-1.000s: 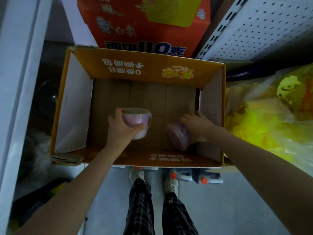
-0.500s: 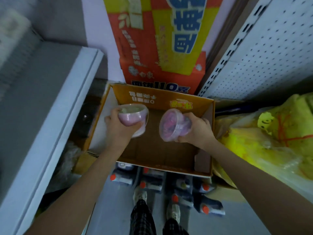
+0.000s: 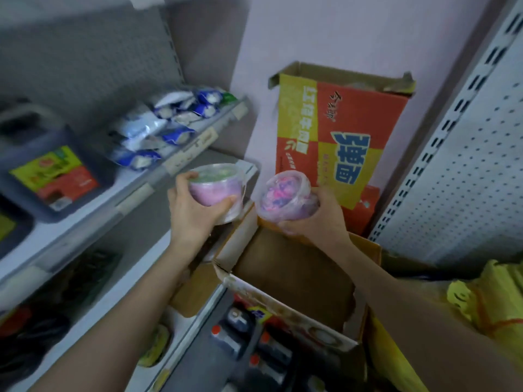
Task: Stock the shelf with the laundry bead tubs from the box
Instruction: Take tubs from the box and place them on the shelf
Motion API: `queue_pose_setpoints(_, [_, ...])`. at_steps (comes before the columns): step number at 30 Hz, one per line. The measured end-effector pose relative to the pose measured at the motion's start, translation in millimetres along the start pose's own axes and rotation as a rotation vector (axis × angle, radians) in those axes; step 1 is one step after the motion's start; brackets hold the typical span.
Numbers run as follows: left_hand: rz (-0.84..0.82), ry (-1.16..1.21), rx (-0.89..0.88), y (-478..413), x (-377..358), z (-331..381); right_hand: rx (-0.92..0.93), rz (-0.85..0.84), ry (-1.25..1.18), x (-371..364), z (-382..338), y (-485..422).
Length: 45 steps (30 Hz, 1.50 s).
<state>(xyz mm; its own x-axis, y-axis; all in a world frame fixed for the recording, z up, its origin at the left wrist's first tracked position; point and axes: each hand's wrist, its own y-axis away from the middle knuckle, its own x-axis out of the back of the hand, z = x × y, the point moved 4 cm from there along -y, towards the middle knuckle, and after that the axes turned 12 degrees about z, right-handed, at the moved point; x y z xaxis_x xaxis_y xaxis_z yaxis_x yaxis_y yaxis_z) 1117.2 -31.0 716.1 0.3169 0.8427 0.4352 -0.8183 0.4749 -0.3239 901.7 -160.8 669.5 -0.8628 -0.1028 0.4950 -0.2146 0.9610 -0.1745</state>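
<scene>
My left hand (image 3: pixel 195 210) grips a pink laundry bead tub (image 3: pixel 216 185) with a clear lid, held upright just off the right end of the white shelf (image 3: pixel 135 190). My right hand (image 3: pixel 319 219) holds a second tub (image 3: pixel 283 196), tilted so its clear lid faces me and purple and pink beads show through. Both tubs hang above the far left corner of the open cardboard box (image 3: pixel 226 274), whose brown bottom shows bare.
On the left shelf lie blue-and-white packets (image 3: pixel 167 128) and a dark jug with a green and red label (image 3: pixel 53 176). A tall red-and-yellow carton (image 3: pixel 339 142) stands behind the box. White pegboard (image 3: pixel 467 154) rises at right, yellow bags (image 3: pixel 486 301) below it. Bottles (image 3: pixel 246 335) sit under the box.
Both hands have lifted the two tubs out of the box and up toward the left shelf. My view has swung up from the box to the shelves.
</scene>
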Motion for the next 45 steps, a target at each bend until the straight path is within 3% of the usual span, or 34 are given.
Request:
queue_pose_setpoints(8, [0.248, -0.028, -0.117, -22.7, 115.2, 35.2, 0.031, 0.015, -0.187, -22.3, -100.8, 5.7])
queue_pose_setpoints(15, [0.416, -0.011, -0.174, -25.6, 220.5, 50.6, 0.181, 0.001, -0.261, -39.1, -196.1, 29.2])
queue_pose_setpoints(29, [0.674, -0.078, -0.249, 1.1, 466.7, 42.7, 0.288, -0.1, -0.567, -117.3, -406.7, 156.9])
queue_pose_setpoints(35, [0.768, -0.077, -0.27, 18.7, 548.8, 31.3, 0.273, -0.167, -0.724, -154.6, -462.0, 207.5])
queue_pose_setpoints(45, [1.0, -0.19, -0.206, 58.0, 636.5, 17.3, 0.381, -0.471, -0.845, -208.5, -543.4, 278.0])
